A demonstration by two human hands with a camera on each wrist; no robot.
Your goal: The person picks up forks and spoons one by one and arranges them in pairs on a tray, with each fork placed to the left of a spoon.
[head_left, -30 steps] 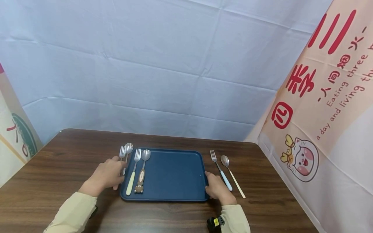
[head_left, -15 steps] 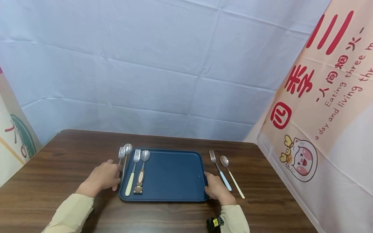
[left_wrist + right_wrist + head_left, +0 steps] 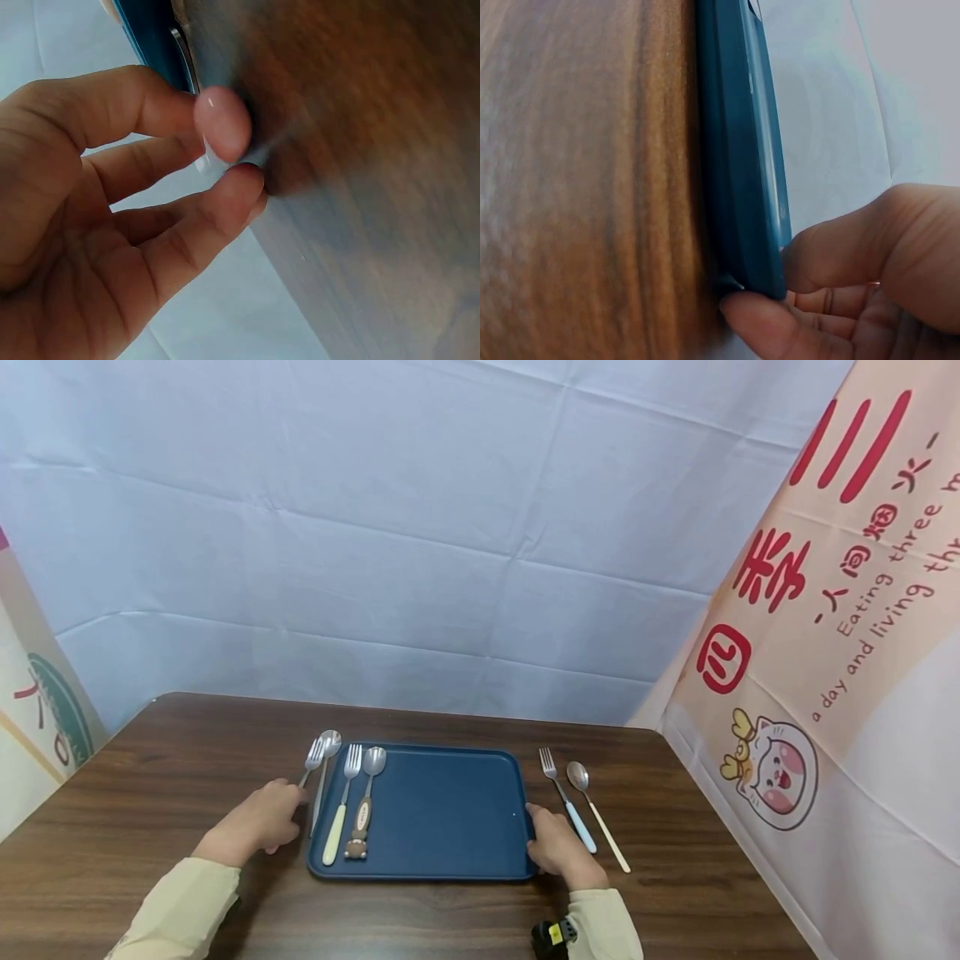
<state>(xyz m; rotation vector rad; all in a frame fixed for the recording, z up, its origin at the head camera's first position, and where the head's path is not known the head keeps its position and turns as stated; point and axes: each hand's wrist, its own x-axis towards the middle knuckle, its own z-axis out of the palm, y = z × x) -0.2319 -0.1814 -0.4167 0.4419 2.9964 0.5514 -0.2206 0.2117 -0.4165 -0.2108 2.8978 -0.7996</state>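
I'm watching the left hand (image 3: 262,817) pinching a fork (image 3: 311,760) left of the blue tray (image 3: 450,814); the right hand (image 3: 555,840) is gripping the tray's edge.

Worktop (image 3: 390,918): looked like wood, dark-grained and smooth, with a faint sheen toward the front edge. Tray (image 3: 450,814): looked like plastic, its floor matt and smooth, its rim glossy from the right wrist. Inside tray's left edge, pale-handled fork (image 3: 352,763) and bear spoon (image 3: 374,760) had shiny metal heads, plastic-looking handles. Outside that edge, outer fork (image 3: 314,753) and slim spoon (image 3: 331,743) shone as bare metal. Beyond worktop's back edge, backdrop (image 3: 375,527) was matt cloth, crease-lined
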